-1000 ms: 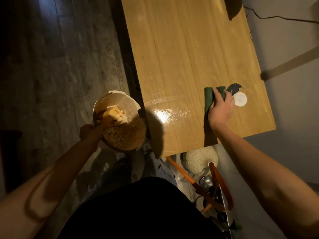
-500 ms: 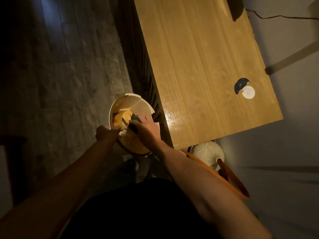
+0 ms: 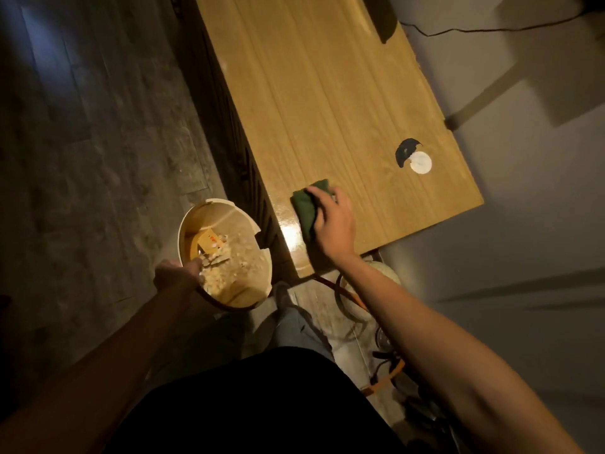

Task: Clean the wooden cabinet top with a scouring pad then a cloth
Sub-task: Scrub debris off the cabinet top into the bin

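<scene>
From the head view, the right hand (image 3: 332, 221) presses a folded green scouring pad (image 3: 306, 208), partly hidden beneath its fingers, onto the wooden cabinet top (image 3: 327, 109) near its wet front corner. The left hand (image 3: 175, 275) grips the rim of a round cream bucket (image 3: 226, 253) whose contents are murky.

floor: dark grey wood-look planks (image 3: 85, 165) | wall: plain grey (image 3: 530, 224), black cable (image 3: 491, 29) running across it | light: pretty dim, warm

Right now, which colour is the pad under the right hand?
Dark green scouring pad, seen in the head view.
</scene>
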The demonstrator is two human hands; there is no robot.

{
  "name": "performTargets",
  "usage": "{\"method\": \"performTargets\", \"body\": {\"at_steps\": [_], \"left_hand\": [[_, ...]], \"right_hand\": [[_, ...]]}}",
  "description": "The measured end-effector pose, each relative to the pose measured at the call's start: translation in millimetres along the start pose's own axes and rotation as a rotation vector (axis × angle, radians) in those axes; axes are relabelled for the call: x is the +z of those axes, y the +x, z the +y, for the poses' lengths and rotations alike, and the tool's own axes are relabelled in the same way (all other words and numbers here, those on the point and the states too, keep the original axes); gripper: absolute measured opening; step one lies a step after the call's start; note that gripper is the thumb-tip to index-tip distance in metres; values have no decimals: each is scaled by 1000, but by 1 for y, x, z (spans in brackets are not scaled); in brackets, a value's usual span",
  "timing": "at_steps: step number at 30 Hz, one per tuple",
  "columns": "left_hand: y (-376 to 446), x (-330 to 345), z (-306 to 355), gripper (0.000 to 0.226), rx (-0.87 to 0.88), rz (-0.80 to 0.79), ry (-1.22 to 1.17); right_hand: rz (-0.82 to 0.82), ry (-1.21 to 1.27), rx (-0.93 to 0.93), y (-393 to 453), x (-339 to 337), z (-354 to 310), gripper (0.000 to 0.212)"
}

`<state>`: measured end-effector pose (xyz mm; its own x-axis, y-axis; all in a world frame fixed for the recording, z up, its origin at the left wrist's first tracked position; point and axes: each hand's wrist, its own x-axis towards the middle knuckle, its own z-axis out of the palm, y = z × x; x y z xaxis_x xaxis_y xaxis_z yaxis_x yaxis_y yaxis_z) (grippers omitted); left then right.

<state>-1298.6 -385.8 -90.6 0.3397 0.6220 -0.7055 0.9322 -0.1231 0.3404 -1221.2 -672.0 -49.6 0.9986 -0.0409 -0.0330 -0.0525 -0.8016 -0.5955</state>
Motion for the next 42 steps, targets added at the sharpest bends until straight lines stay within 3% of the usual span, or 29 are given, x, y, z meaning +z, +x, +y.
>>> {"method": "performTargets", "body": {"at_steps": [3,7,13,18,21,25,30,34,40,42], "left_hand": [[-8,10,0,61,-81,-12,-58],[-17,18,0,38,-75,38,-193],[-33,22,3,24,-112,120,-262],[-45,28,5,23,-83,144,-252],[-51,31,5,15,-66,155,-256],[-50,32,2,37,-93,177,-269],[-50,33,-6,26,-115,165,-301],[-48,32,-18,21,-134,154,-294],[-48,28,-19,48,-121,118,-337],[-49,25,-19,52,-100,95,-355]], "right_hand": [[126,-20,171,25,-44,60,42],[240,-67,341,57,-105,145,42],[277,-192,477,95,-177,246,37],[235,-316,462,113,-191,278,37],[208,-321,440,111,-172,274,43],[175,-334,324,103,-143,254,45],[177,-274,245,87,-99,196,43],[77,-295,97,70,-62,140,45],[-79,-234,-94,9,15,39,64],[-166,-173,-150,-15,39,4,58]]}}
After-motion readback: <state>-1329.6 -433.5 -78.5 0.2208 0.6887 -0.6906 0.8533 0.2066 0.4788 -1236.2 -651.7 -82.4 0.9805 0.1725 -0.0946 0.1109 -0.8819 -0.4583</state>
